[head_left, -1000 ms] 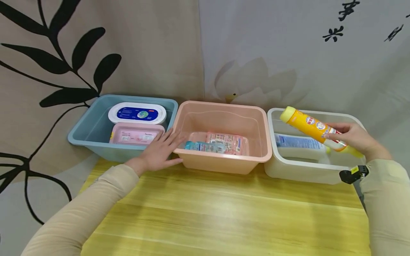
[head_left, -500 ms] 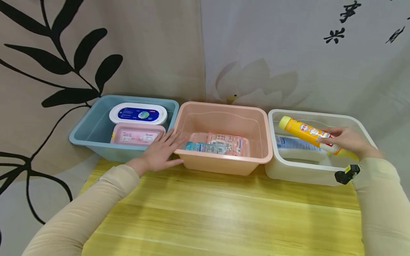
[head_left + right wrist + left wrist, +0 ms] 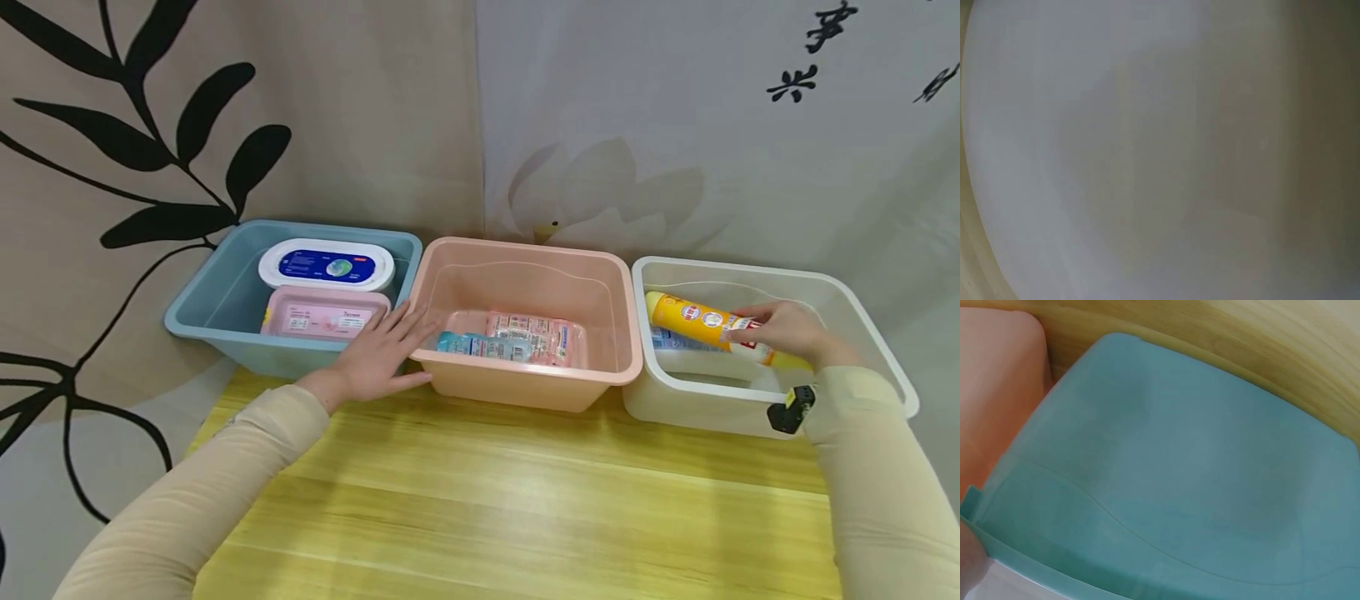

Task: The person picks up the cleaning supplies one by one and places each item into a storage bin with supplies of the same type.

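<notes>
In the head view my right hand [image 3: 787,329] grips a yellow bottle [image 3: 693,319] with a red and white label. The bottle lies slantwise within the mouth of the white bin [image 3: 712,400], over a white bottle [image 3: 697,364] with a blue label. My left hand [image 3: 378,354] rests with fingers spread where the rims of the blue bin [image 3: 217,329] and the pink bin [image 3: 525,387] meet. In the left wrist view the outer wall of the blue bin [image 3: 1197,462] fills most of the picture. The white bin's wall [image 3: 1116,156] fills the right wrist view, where no hand shows.
The blue bin holds a white tub [image 3: 326,265] with a dark blue label and a pink pack [image 3: 322,315]. Inside the pink bin lie a small blue bottle [image 3: 483,347] and a clear pink-labelled pack [image 3: 543,337]. A wooden table [image 3: 517,492] extends in front of the bins.
My right hand has moved left and down with the yellow bottle, lowering it further into the white bin. My left hand has stayed in place on the rims.
</notes>
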